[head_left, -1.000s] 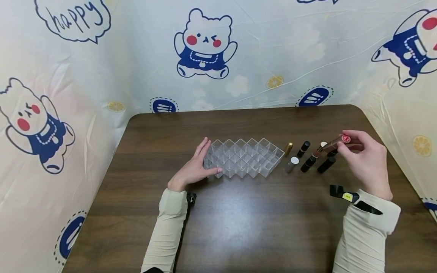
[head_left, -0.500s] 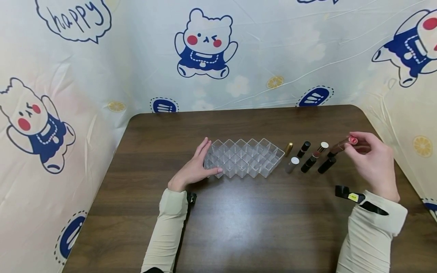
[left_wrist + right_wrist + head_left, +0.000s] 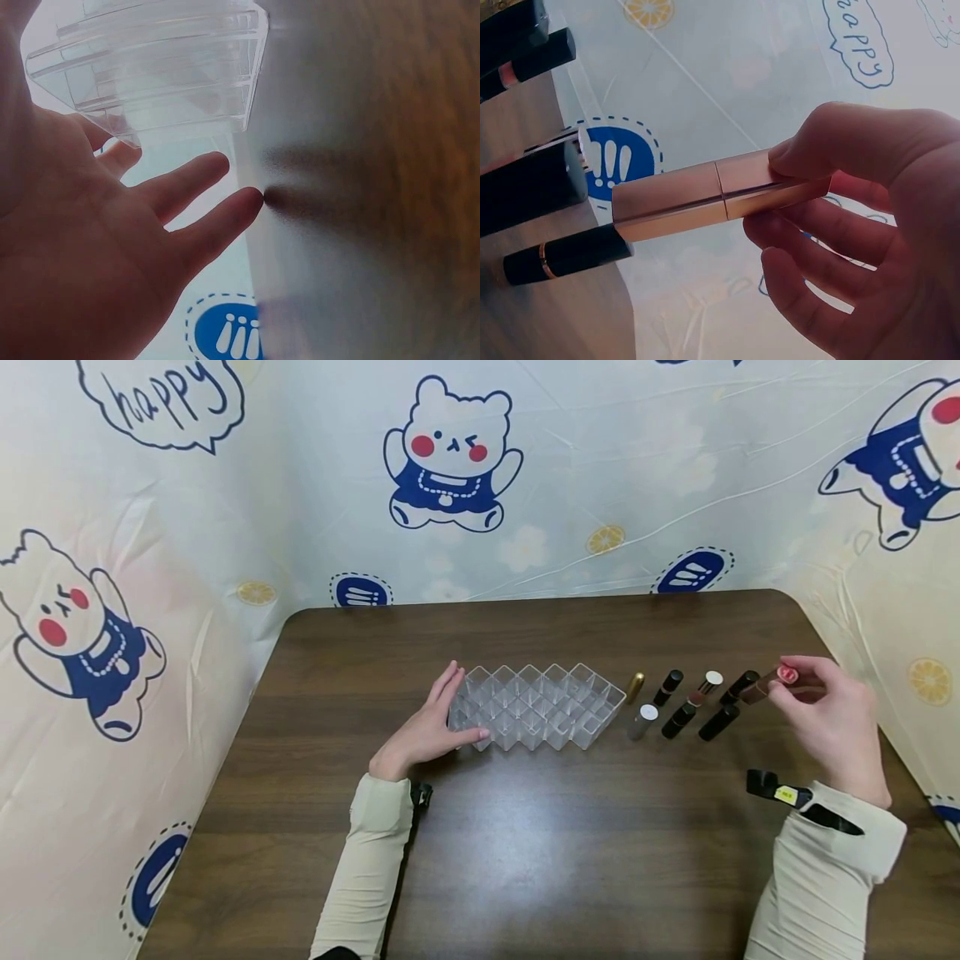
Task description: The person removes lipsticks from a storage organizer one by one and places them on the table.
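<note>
My left hand rests at the left end of a clear plastic lipstick organizer with diamond-shaped compartments. Its fingers are spread and fairly straight, and the thumb lies along the near side. In the left wrist view the organizer is beside the palm. To the right, my right hand pinches a rose-gold lipstick by one end between thumb and fingers. In the head view this lipstick is tilted, its reddish end towards the hand, just right of a black lipstick tube. Whether they touch cannot be told.
Several other tubes stand between the organizer and my right hand: a gold one, a white-topped one, a silver-topped one and black ones. The brown table ends at a printed curtain.
My right hand has moved right and slightly nearer with the rose-gold lipstick, from above the standing tubes to their right side. The left hand and organizer have stayed put.
</note>
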`<action>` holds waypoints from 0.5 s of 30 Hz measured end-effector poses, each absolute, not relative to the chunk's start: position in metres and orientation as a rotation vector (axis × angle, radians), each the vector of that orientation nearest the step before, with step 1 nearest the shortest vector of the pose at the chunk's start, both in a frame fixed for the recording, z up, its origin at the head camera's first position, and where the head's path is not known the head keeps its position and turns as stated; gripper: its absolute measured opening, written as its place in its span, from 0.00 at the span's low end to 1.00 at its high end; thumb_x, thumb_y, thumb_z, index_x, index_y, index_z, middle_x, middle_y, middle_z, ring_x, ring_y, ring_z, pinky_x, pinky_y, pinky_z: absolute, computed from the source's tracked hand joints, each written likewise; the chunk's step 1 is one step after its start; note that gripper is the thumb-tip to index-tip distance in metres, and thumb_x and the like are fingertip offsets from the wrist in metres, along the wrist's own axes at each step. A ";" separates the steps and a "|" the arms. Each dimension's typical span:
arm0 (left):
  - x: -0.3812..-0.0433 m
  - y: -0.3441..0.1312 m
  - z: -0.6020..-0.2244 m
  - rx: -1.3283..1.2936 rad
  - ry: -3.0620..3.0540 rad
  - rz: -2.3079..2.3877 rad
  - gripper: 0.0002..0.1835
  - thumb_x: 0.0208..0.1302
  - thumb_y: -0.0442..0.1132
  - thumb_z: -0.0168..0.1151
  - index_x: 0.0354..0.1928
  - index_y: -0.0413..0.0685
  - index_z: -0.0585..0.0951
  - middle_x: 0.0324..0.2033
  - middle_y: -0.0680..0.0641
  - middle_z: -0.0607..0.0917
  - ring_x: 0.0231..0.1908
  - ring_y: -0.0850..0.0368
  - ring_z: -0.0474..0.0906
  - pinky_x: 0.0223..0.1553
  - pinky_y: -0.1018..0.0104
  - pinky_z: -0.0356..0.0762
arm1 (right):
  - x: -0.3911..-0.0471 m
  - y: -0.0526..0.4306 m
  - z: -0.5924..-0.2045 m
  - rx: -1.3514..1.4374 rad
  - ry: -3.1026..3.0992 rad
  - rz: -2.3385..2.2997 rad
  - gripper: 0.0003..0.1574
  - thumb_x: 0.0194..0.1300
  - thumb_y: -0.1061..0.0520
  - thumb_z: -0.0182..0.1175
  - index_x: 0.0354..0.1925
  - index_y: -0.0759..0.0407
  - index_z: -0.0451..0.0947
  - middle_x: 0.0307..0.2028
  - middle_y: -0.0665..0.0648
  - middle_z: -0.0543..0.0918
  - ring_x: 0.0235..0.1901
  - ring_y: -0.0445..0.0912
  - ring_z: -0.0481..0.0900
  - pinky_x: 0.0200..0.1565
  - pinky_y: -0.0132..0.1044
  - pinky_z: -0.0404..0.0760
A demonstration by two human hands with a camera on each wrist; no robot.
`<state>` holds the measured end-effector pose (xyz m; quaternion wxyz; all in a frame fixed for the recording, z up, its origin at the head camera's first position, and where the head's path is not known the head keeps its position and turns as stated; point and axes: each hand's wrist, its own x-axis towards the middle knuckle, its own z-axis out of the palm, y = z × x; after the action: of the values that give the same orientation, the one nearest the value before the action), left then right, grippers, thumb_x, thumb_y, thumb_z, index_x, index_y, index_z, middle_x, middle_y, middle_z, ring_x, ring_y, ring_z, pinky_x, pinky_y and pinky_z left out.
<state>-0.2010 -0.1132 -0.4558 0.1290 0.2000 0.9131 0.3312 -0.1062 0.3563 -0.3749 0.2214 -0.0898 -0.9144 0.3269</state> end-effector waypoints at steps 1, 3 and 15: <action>-0.201 -0.113 -0.456 0.581 2.655 0.964 0.56 0.42 0.72 0.57 0.69 0.68 0.38 0.68 0.63 0.33 0.66 0.55 0.53 0.55 0.51 0.67 | -0.106 0.357 -0.376 -0.243 -2.531 0.897 0.19 0.56 0.58 0.58 0.47 0.62 0.76 0.30 0.25 0.68 0.27 0.19 0.67 0.30 0.11 0.65; -0.201 -0.113 -0.455 0.581 2.656 0.967 0.56 0.42 0.72 0.57 0.68 0.70 0.37 0.69 0.63 0.33 0.66 0.55 0.53 0.56 0.51 0.66 | -0.107 0.359 -0.378 -0.236 -2.535 0.889 0.18 0.55 0.59 0.59 0.46 0.62 0.77 0.30 0.24 0.67 0.27 0.18 0.67 0.30 0.10 0.65; -0.201 -0.112 -0.455 0.574 2.650 0.970 0.55 0.42 0.72 0.57 0.67 0.74 0.36 0.67 0.68 0.31 0.65 0.55 0.55 0.55 0.51 0.66 | -0.103 0.364 -0.383 -0.262 -2.613 0.867 0.19 0.56 0.56 0.58 0.47 0.62 0.75 0.29 0.25 0.66 0.26 0.17 0.65 0.29 0.11 0.64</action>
<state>-0.2015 -0.1119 -0.4546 0.1306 0.1978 0.9123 0.3339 -0.1026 0.3641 -0.3833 0.1871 -0.0930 -0.9282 0.3078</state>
